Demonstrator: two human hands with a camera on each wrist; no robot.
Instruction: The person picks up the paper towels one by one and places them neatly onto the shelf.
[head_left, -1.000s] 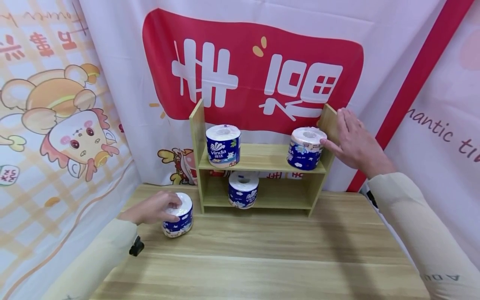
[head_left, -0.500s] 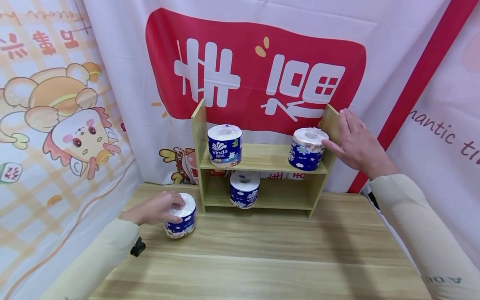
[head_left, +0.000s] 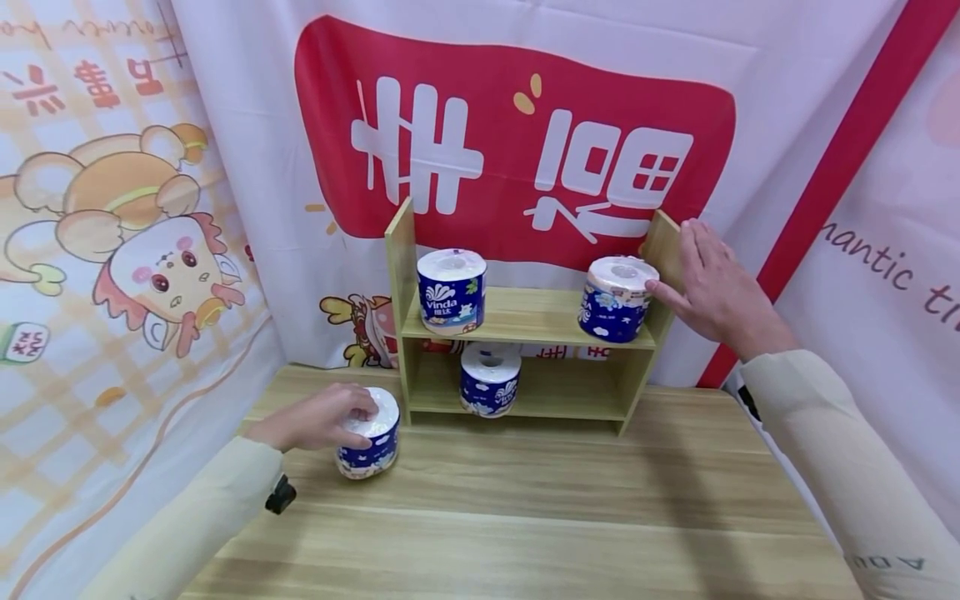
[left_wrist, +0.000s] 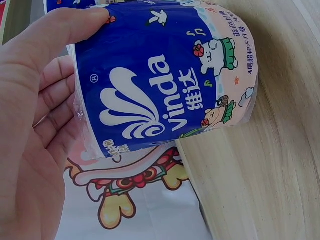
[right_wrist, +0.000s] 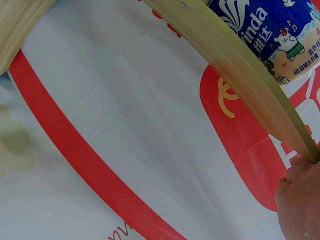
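Observation:
My left hand [head_left: 330, 421] grips a blue-and-white Vinda toilet paper roll [head_left: 375, 454] at the left of a small wooden shelf [head_left: 532, 337]. The left wrist view shows the thumb on the printed side of this roll [left_wrist: 150, 80] and fingers at its end; I cannot tell whether the roll touches the table. At the shelf's right side panel, my right hand [head_left: 716, 292] rests with fingers straight and thumb pointing to the upper right roll [head_left: 615, 308]. Another roll [head_left: 450, 300] stands upper left, and one roll [head_left: 489, 387] sits on the lower tier.
A wood-grain table [head_left: 525, 517] bears the shelf. Behind it hangs a white cloth with a red printed banner [head_left: 495, 150]. A checked cartoon cloth [head_left: 112, 333] closes the left side, and a pale cloth [head_left: 885, 292] the right.
My left hand and its roll have shifted slightly right, towards the shelf. The head view has turned a little. My right hand has stayed at the side panel.

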